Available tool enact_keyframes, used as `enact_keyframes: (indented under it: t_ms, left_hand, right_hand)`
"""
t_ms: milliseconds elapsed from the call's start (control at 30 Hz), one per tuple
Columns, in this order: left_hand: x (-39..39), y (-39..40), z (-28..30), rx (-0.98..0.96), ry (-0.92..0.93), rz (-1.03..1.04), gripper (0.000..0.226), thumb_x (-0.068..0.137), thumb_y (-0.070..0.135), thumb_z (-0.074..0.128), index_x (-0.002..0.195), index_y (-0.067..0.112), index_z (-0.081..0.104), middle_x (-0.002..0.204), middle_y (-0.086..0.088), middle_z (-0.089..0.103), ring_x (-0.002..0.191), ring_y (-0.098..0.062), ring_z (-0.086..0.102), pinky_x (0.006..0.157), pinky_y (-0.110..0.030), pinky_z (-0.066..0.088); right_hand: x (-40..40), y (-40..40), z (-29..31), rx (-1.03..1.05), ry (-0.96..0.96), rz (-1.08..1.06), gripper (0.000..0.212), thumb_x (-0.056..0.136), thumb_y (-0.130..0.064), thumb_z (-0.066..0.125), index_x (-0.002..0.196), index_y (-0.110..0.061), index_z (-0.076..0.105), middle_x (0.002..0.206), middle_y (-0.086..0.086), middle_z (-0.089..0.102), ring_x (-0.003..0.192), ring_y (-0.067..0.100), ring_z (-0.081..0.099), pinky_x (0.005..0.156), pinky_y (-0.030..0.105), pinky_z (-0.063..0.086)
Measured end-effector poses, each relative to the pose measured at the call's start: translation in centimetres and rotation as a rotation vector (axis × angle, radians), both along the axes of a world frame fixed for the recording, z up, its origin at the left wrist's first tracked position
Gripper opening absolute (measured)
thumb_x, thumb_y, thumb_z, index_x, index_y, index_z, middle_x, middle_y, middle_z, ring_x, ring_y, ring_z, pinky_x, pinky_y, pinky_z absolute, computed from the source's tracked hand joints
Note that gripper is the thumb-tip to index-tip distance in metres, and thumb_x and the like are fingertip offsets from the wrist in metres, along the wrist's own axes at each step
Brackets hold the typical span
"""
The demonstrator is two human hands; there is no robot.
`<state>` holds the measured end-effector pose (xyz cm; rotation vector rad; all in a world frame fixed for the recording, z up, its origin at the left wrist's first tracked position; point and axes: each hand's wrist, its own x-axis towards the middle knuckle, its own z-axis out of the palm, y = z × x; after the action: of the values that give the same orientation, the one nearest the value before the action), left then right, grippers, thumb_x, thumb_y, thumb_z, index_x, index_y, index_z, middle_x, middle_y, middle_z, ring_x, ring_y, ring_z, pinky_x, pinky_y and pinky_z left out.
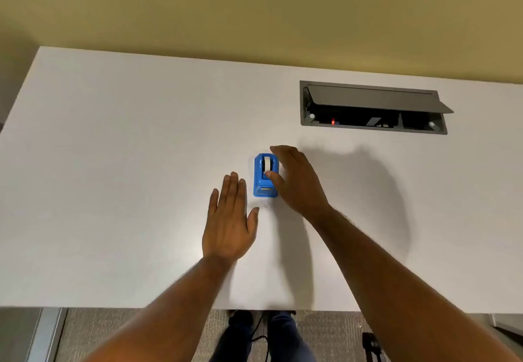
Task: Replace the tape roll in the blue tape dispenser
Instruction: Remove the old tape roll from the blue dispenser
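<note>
The blue tape dispenser [261, 180] stands on the white table [127, 163] near its middle, cutter end toward me. A white tape roll [266, 163] sits in its slot. My right hand [297, 180] curves around the dispenser's right side, fingers apart, thumb tip touching the roll area and fingertips over the far end. My left hand [230, 220] lies flat and open on the table just left of and nearer than the dispenser, not touching it.
A grey cable box [373, 107] with its lid tilted open is set into the table at the back right. The table's near edge runs across the bottom, with my legs and a dark cable below. A yellow wall stands behind.
</note>
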<state>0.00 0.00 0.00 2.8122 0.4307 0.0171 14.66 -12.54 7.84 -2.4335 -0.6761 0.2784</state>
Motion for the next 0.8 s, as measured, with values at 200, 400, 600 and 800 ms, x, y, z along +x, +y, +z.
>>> enact_keyframes:
  t_ms: [200,400,600,800]
  left_hand:
    - [0.0,0.1,-0.2,0.005,0.012,0.002,0.07,0.102,0.046,0.031,0.161,0.012,0.016,0.171,-0.007,0.011,0.159,-0.017,0.002,0.127,-0.047,0.015]
    - [-0.1,0.1,-0.4,0.019,0.018,0.002,0.07,0.102,0.046,0.032,0.161,0.012,0.016,0.171,-0.007,0.011,0.159,-0.017,0.003,0.127,-0.047,0.017]
    - [-0.1,0.1,-0.4,0.001,0.023,0.012,0.07,0.102,0.047,0.031,0.161,0.014,0.015,0.171,-0.006,0.011,0.159,-0.016,0.004,0.128,-0.046,0.016]
    - [0.0,0.1,-0.1,-0.011,0.017,0.018,0.069,0.101,0.046,0.03,0.161,0.014,0.017,0.171,-0.006,0.013,0.159,-0.016,0.004,0.128,-0.045,0.016]
  right_hand:
    - [1.2,0.3,0.1,-0.125,0.019,0.136,0.051,0.091,-0.021,0.07,0.139,-0.014,0.052,0.137,0.005,0.056,0.121,0.023,0.054,0.102,0.034,0.044]
    - [1.7,0.8,-0.3,-0.176,-0.064,0.183,0.049,0.09,-0.024,0.072,0.135,-0.012,0.056,0.13,0.006,0.057,0.114,0.022,0.055,0.096,0.034,0.046]
    - [1.8,1.3,-0.6,-0.187,-0.11,0.178,0.041,0.083,-0.018,0.078,0.119,-0.012,0.06,0.117,0.005,0.058,0.105,0.023,0.053,0.089,0.034,0.045]
    - [1.2,1.3,-0.6,-0.186,-0.138,0.175,0.041,0.081,-0.01,0.077,0.117,-0.011,0.058,0.114,0.007,0.06,0.101,0.023,0.054,0.087,0.033,0.047]
